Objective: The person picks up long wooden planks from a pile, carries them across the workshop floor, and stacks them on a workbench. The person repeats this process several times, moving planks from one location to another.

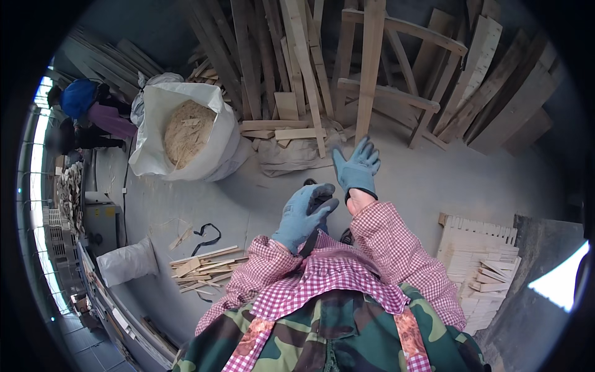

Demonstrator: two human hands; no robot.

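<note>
My left hand (302, 216), in a blue-grey work glove with a dark palm, is in front of my waist. Its fingers are loosely bent and apart from the thumb, and I see nothing held in it. Farther forward and to the right, my right hand (358, 166) wears a matching glove, with fingers spread and nothing in the grasp. Its fingertips come close to the lower end of a long, pale wooden plank (370, 74) leaning upright; whether they touch it I cannot tell. Red-and-white checked sleeves cover both forearms.
Planks (251, 59) and a wooden frame (396, 93) lean at the back. A large white sack (226, 133) of sawdust stands left of centre. Bundled sticks (204, 268) and a white bag (127, 260) lie at left; stacked wood pieces (480, 263) at right. A person (102, 115) bends far left.
</note>
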